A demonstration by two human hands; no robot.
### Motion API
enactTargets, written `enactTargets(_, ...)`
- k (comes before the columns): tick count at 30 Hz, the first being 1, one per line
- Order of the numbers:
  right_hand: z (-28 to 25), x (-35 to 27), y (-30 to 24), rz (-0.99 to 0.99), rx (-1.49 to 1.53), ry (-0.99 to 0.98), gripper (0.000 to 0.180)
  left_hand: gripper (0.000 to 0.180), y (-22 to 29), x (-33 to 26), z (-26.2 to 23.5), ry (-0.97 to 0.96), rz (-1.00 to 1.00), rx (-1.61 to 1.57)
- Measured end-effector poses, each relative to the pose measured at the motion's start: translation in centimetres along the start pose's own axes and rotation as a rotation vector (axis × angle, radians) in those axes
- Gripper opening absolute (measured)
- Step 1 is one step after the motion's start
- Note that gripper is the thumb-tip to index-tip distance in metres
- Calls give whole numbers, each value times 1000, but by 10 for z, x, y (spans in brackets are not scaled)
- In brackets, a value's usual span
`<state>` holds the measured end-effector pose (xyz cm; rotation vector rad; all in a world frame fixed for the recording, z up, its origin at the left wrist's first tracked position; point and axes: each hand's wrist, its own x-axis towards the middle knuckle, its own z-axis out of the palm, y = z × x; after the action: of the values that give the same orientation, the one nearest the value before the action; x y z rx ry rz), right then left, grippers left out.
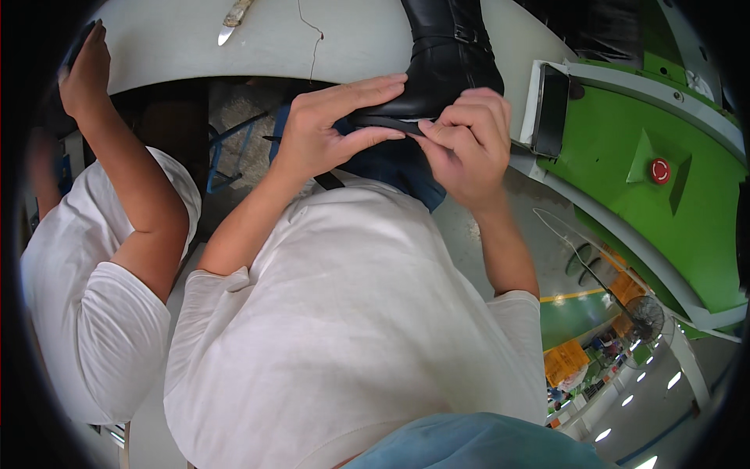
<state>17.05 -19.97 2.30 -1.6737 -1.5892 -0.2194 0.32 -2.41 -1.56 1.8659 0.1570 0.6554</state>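
A black leather boot (449, 59) with a buckled ankle strap rests on the white table, its toe reaching past the near edge toward me. My left hand (316, 125) grips the toe, fingers on the upper and thumb beneath the black sole (387, 123). On the other side of the toe, my right hand (473, 144) is closed, its thumb and forefinger pinching the sole's edge. A thin pale line shows between sole and upper there. My right fingers hide part of the boot's side.
On the curved white table (164, 47) lie a knife (233, 19) and a thin wire or thread (319, 39). A green machine (617, 133) with a red button (660, 171) and a phone (550, 109) stands right. A co-worker (101, 297) is close left; a fan (644, 316) stands behind right.
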Motion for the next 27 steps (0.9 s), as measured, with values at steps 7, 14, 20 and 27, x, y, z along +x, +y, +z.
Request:
enactTargets(7,-12,34,15,137,173,-148,40,49,-5,6,-1,15,-24,-59)
enactTargets(14,-28,55,6,601,164,-335,60,45,-4,6,2,36,-16,-86)
enactTargets(20,-34,65,36,421,295,-512,63,43,-1,11,5,43,-30,-74)
enactTargets(27,-30,61,36,443,304,-443,58,45,-3,11,2,30,-91,-101)
